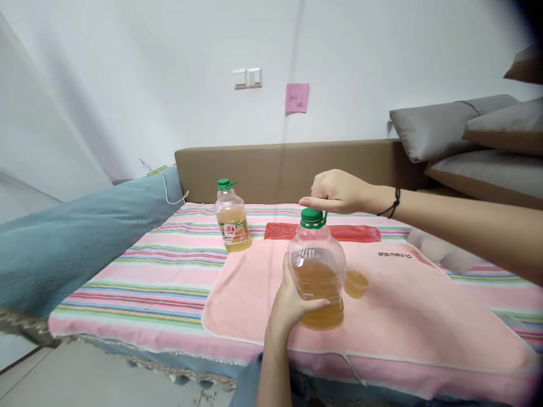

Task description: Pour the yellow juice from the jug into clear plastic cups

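Observation:
A large clear plastic bottle (319, 271), partly filled with amber liquid, stands upright on a pink mat (250, 294). My left hand (292, 305) is wrapped round its left and front side, thumb across the lower body. Above the green cap (312, 215) my right hand (339, 192) is closed in a fist, with the thumb pointing left. A green handle strap rises from the neck ring to the underside of this fist; the part inside the fingers is hidden. Just right of the bottle is a small clear cup (356, 284) of amber liquid.
A second, labelled bottle (233, 220) with a green cap stands at the back left on the striped cloth (139, 265). Behind the mat lies a flat red packet (355, 233). Grey cushions (449, 124) are stacked at the right, and a blue-covered armrest (97, 226) bounds the left.

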{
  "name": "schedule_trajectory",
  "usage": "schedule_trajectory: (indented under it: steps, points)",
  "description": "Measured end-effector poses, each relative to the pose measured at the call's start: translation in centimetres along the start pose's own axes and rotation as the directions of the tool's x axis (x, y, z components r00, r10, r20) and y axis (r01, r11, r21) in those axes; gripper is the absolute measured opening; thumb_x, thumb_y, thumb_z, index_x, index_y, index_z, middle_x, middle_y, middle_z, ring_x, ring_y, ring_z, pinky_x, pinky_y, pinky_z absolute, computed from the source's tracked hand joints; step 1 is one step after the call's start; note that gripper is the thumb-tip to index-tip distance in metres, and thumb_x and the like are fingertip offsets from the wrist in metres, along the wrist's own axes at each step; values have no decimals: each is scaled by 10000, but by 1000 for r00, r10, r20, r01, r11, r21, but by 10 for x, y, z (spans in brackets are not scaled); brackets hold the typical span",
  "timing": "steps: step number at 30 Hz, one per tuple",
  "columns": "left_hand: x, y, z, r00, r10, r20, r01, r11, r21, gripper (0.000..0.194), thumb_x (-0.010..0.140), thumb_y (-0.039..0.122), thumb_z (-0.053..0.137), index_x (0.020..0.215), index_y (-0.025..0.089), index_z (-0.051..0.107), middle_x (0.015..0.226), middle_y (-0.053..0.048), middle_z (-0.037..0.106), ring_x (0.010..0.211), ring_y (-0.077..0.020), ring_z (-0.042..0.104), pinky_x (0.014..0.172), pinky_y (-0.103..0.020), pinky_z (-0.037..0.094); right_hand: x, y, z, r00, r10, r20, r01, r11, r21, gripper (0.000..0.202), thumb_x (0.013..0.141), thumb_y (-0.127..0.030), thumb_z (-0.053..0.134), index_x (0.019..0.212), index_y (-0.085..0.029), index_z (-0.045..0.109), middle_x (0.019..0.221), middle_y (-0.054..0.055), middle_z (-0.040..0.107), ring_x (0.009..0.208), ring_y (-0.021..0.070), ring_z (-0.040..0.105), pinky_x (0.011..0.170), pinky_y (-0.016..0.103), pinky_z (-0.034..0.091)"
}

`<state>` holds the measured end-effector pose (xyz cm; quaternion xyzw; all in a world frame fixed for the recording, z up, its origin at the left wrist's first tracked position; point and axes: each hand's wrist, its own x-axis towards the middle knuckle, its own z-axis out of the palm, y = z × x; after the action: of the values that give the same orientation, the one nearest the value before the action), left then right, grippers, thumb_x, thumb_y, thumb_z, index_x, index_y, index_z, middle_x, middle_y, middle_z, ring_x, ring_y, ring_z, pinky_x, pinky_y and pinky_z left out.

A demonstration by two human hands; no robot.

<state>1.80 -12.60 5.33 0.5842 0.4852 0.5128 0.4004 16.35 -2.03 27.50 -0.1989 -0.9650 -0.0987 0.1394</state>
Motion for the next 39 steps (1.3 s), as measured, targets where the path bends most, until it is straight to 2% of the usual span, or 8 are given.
schedule_trajectory:
  steps: [4,9,14,21,28,34,37,39]
  points:
    - [6,-7,-2,999,28,-39,-30,998,-52,1185,607,362,840,1484,240,54,1355,-141,527,1257,-288,527,1050,-435,441,31,0,-6,994,-37,105,46,996,-81,730,944,-578,251,386,-202,536,401,-14,401,453,113,336,551,287,208]
    - [14,-18,3,928,-54,-368,82,995,62,1037,720,409,736,1476,223,51,1558,-176,224,1437,-311,273,1147,-453,325,60,8,-11,991,-101,91,113,984,-138,734,941,-584,277,392,-207,584,400,-3,470,453,116,383,551,286,207]
    - [15,-23,10,876,-71,-477,87,996,10,679,877,389,519,1440,209,184,1534,-148,295,1437,-263,285,1164,-426,312,85,22,-3,994,-98,55,106,979,-174,740,937,-606,273,409,-208,607,415,11,504,486,126,422,564,291,218]
    - [46,-23,6,812,-2,-584,84,990,113,724,882,334,506,1478,220,113,1585,-138,163,1489,-271,86,1201,-483,192,118,31,13,997,-72,-24,64,969,-237,710,941,-584,266,519,-184,674,457,29,517,517,142,432,558,295,211]
    - [78,-44,-27,666,99,-740,278,887,369,862,756,394,665,1429,139,192,1419,-241,382,1372,-378,337,1109,-554,300,129,28,36,997,41,-65,-45,997,-60,753,939,-622,219,625,-145,709,532,46,552,550,152,462,554,303,225]
    - [88,-59,-44,711,186,-678,205,868,453,842,721,419,695,1392,149,263,1364,-212,448,1301,-345,435,1063,-487,377,113,27,37,995,73,61,-75,997,26,697,943,-600,275,635,-132,690,533,36,550,515,133,429,537,292,244]
    - [91,-59,-41,692,210,-690,230,843,487,845,694,433,718,1366,131,305,1318,-210,499,1255,-347,477,1029,-464,411,94,32,29,987,13,160,-29,995,98,601,943,-550,356,678,-136,704,613,55,636,559,139,494,560,287,310]
    - [92,-57,-35,662,226,-715,286,805,519,857,684,434,726,1353,87,319,1298,-233,514,1234,-353,491,1022,-451,416,73,33,22,990,-44,131,25,989,144,452,936,-473,435,840,-144,729,820,80,714,717,165,590,654,286,390]
